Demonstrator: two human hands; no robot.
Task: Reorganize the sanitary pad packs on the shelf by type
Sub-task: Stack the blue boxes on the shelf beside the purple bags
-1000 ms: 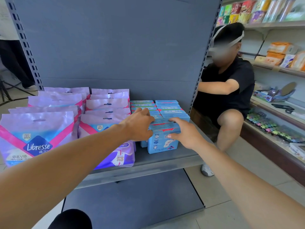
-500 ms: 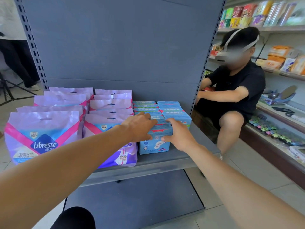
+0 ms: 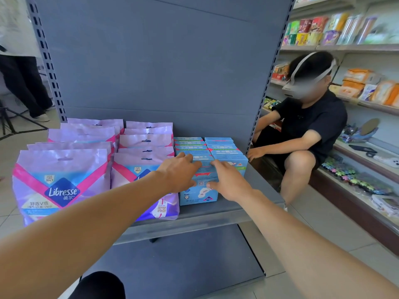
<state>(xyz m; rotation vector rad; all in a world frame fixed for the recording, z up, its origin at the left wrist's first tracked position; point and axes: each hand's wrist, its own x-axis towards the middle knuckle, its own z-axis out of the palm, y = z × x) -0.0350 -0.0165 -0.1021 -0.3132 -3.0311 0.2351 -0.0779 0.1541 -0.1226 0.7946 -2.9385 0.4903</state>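
Purple and pink Libresse bags (image 3: 62, 182) stand in two rows on the left of the grey shelf (image 3: 254, 201). Right of them, flat blue pad boxes (image 3: 222, 145) stand in two rows. The front blue box (image 3: 198, 197) stands upright at the head of the left blue row, against the nearest purple bag. My left hand (image 3: 179, 171) holds its upper left corner, fingers over the top. My right hand (image 3: 228, 180) grips its right side, with fingers on the top edge and thumb on the front face.
A person in black (image 3: 313, 126) sits just right of the shelf unit, one hand near its edge. Stocked store shelves (image 3: 367, 162) run along the right wall. Below lies the unit's grey base shelf (image 3: 183, 255). Someone's legs (image 3: 23, 87) stand at far left.
Both hands have carried the front blue box leftwards, from the right blue row to the head of the left blue row, beside the purple bags.
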